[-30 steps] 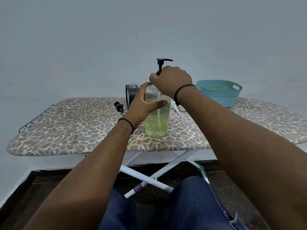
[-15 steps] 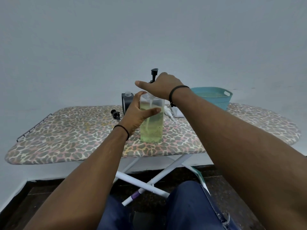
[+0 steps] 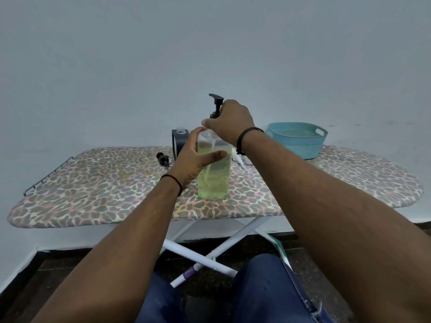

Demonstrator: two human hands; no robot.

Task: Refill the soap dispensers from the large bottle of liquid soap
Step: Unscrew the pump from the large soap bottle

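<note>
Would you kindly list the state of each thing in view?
Clear dispenser: upright on the ironing board, mostly full of yellow-green soap.
Black pump: at the dispenser's neck.
Left hand: holds the dispenser body.
Right hand: grips the pump collar.
Dark bottle: uncapped.
Loose pump: lying flat.
Teal basket: upright.

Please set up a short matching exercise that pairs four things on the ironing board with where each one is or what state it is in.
Things
1. clear dispenser
2. teal basket
3. dark bottle
4. loose black pump

Places or states
A. lying on its side on the board's cover, left of the hands
B. standing uncapped behind the left hand
C. at the far right of the board, by the wall
D. held upright, holding yellow-green liquid, while the right hand grips its pump collar

Pairs: 1-D, 2-C, 3-B, 4-A
</note>
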